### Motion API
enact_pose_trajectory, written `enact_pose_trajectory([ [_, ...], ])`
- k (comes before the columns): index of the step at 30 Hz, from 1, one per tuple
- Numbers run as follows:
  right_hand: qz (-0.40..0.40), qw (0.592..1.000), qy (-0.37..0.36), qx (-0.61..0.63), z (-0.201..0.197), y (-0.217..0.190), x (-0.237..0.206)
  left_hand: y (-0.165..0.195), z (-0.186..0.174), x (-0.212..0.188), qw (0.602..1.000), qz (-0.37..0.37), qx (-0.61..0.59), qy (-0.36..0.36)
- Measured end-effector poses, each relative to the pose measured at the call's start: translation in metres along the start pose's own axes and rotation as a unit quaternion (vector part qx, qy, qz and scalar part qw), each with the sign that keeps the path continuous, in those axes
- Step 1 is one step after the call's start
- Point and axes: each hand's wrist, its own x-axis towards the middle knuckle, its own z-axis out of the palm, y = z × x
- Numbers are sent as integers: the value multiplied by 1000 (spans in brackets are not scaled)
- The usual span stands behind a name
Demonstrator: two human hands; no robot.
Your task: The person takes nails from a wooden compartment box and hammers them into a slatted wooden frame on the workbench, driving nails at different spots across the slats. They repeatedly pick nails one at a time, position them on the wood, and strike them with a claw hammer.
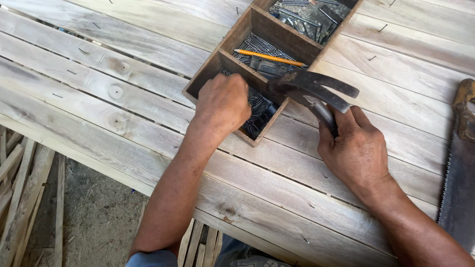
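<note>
Soft, even daylight, faint shadows, sharp focus, slight wide-angle stretching at the edges.

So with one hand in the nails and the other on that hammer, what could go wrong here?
The left hand is dug into loose nails in the wooden box, so a point might prick a finger. The hammer in the right hand hangs over the box edge with its claw near the left knuckles. The saw lies teeth-inward beside the right forearm and could scrape it.
</note>
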Motion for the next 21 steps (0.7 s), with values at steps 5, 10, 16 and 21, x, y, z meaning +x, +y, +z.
enact_pose_trajectory([
  [5, 1, 1000, 4, -1, 2, 1, 0, 15, -2, 2, 997, -54, 11, -53],
  [10, -10, 1000, 21, 0, 3, 1, -2, 14, -2, 7, 998, -28, 39, -45],
  [16, -8, 1000, 13, 9, 3, 5, -3, 2, -13, 4, 990, -14, -95, -99],
  [21, 8, 1000, -13, 6, 2, 6, -2, -2, -25, -10, 986, 11, -164, -40],
])
